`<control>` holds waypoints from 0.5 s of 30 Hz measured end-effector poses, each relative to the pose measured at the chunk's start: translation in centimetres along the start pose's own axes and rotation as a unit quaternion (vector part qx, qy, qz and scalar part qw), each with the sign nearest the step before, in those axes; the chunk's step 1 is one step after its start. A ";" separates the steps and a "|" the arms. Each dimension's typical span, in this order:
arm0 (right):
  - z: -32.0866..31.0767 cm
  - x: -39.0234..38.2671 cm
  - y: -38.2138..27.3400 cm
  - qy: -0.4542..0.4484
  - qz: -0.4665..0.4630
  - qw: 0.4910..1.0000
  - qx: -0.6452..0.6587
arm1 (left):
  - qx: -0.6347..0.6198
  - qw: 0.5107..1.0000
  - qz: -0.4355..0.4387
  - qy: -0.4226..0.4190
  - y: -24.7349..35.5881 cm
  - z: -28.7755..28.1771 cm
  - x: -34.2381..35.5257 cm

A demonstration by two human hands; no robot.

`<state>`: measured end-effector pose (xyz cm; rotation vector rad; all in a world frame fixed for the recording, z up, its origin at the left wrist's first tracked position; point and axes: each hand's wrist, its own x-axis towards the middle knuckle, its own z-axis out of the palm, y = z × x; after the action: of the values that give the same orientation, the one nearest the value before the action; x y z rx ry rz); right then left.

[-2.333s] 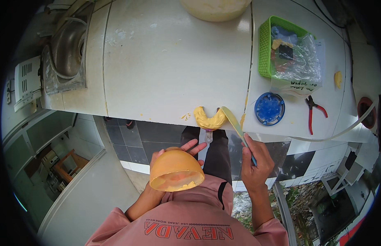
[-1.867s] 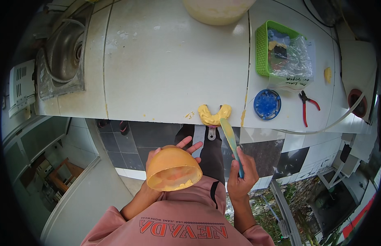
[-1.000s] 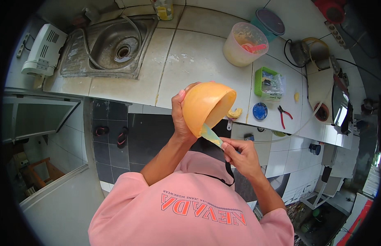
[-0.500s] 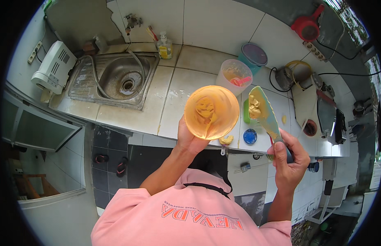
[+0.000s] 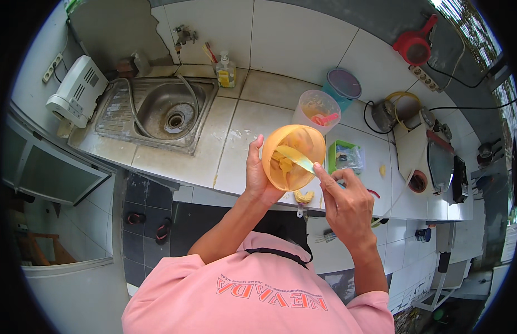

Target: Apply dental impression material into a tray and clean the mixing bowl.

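Observation:
My left hand (image 5: 258, 178) grips an orange bowl (image 5: 311, 139), tilted so its inside shows, with yellow paste smeared on the walls and bottom. My right hand (image 5: 345, 203) is closed on a spatula (image 5: 296, 157) with a pale greenish blade, which lies inside the bowl against the paste. Below the bowl, at the counter's front edge, sits a curved tray of yellow paste (image 5: 304, 196) with a metal handle (image 5: 300, 212) sticking out. Red-handled pliers (image 5: 374, 193) are partly hidden behind my right hand.
A steel sink (image 5: 161, 106) with a hose is at left, beside a white appliance (image 5: 74, 89). Behind the bowl stand a translucent tub (image 5: 303, 114) and a lidded teal container (image 5: 336, 94). A green basket (image 5: 334, 153) sits to the right, with machinery and cables (image 5: 431, 167) beyond.
The spatula was outside the bowl, to its right, half a second ago; my right hand has moved left, bringing it inside. Earlier, the view looked more straight down at the counter edge.

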<state>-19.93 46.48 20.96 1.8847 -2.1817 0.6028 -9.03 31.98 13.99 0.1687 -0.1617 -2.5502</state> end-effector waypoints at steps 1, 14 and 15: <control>-0.5 0.7 0.2 0.024 -0.016 0.999 -0.018 | 0.002 1.000 -0.002 -0.001 -0.1 0.3 0.0; -1.5 2.7 1.6 -0.109 -0.116 0.987 -0.033 | 0.034 0.999 -0.030 0.008 1.7 0.6 -0.4; -1.7 2.9 1.7 -0.107 -0.117 0.987 -0.032 | 0.053 0.998 -0.036 -0.016 1.9 0.6 -0.3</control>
<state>-22.25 44.79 23.40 2.2173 -2.0239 0.2961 -7.82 30.59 14.89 0.1774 -0.3074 -2.6178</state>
